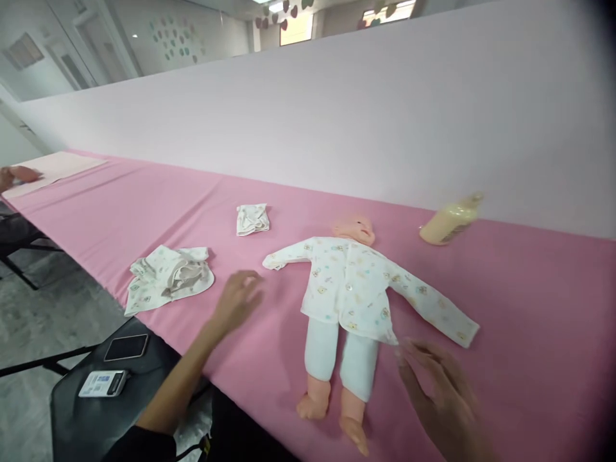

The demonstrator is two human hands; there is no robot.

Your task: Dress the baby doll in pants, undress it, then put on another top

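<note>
Both hands open and empty, one at each side of the doll (337, 353).

From my screen I see the left hand (238, 298) low over the pink table cover (529, 308), fingers loosely spread, near the doll's sleeve on that side but apart from it. The right hand (440, 391) is spread too, its fingertips (409, 350) just beside the lower hem of the printed shirt (349, 285); it is blurred, so I cannot tell if they touch the cloth. The doll lies on its back, arms out, head toward the white partition (385, 115), feet at the table edge. Left of it lie a crumpled garment (168, 277) and, farther back, a small folded cloth (253, 219). A cream bottle (450, 222) lies on its side to the right of the doll's head. A phone (126, 347) and a white device (103, 383) rest on a black seat (77, 417) below the table.
</note>
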